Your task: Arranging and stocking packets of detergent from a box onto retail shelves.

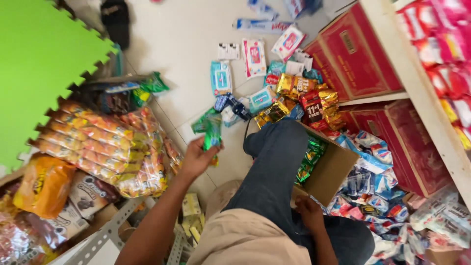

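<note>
While left hand (pixel 196 158) grips green packets (pixel 212 128) out over floor (pixel 186 44), fingers closed round lower end, packets' long axis roughly upright in view, top leaning away from body. Count blurred: two or three green packets, cannot tell exact. Right hand (pixel 309 206) low beside knee, touching near edge of cardboard box (pixel 333 172); open or closed, cannot tell. Box: one, holding more green-and-gold packets (pixel 309 157). Left hand nearer orange snack packs (pixel 98 147); several rows. Red cartons (pixel 358 49) on shelf: four visible.
</note>
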